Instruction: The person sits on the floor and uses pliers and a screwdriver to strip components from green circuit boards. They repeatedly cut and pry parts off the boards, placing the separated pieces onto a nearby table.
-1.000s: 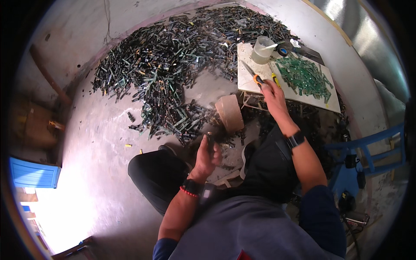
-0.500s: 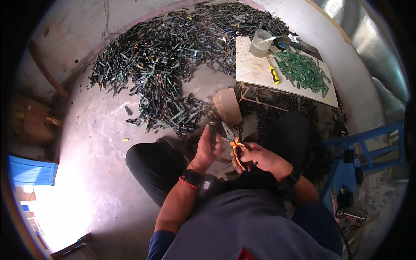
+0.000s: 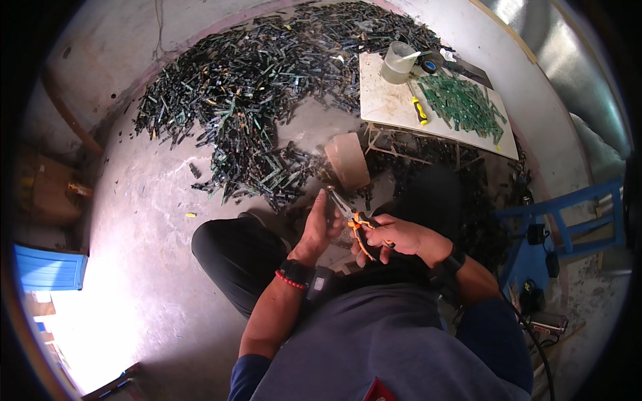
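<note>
My right hand (image 3: 406,235) grips a pair of long-nose pliers (image 3: 362,219) with orange and black handles. The plier tips reach up and left to the top of a small dark strip (image 3: 329,201) in my left hand (image 3: 317,228). My left fingers are closed round this strip, which they largely cover; whether the jaws have bitten on it is too small to tell. Just beyond my hands stands a brownish open container (image 3: 348,160), tilted.
A large heap of dark strips (image 3: 241,107) spreads over the floor ahead. On the low white table (image 3: 388,107) at right lie green strips (image 3: 461,103), a yellow-handled screwdriver (image 3: 419,110) and a translucent cup (image 3: 398,63). A blue chair (image 3: 568,220) stands at far right.
The pliers have swung left and their tips have come up to the strip in my left hand. Their handles have spread wider in my right hand. My left hand has hardly moved.
</note>
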Motion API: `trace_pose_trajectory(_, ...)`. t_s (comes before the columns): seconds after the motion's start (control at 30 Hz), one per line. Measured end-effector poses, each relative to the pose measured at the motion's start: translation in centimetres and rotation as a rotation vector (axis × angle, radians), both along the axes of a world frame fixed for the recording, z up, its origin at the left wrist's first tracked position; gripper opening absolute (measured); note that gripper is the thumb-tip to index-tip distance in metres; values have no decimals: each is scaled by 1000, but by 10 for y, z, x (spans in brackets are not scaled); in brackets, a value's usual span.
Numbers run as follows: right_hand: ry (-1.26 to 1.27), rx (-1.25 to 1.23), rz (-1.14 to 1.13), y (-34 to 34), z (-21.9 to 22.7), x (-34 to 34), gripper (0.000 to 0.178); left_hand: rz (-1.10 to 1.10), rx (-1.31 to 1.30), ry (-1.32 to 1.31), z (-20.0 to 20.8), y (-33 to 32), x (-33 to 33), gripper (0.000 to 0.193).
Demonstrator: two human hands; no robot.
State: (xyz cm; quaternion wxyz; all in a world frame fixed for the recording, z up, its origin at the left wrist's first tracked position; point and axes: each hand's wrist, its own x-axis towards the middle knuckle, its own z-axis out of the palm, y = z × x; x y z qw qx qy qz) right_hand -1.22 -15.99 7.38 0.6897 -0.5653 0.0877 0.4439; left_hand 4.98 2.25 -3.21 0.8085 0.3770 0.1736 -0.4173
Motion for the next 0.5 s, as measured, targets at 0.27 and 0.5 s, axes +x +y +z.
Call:
trace_pose_trajectory(0.27,8,-4,-18,-4,-1,2,39,0,45,-81,3,-3,-1,54)
trace_pose_trajectory(0.5,13,63,-43,-10,-6,6,39,-23,117,-136,-2,-5,0,54)
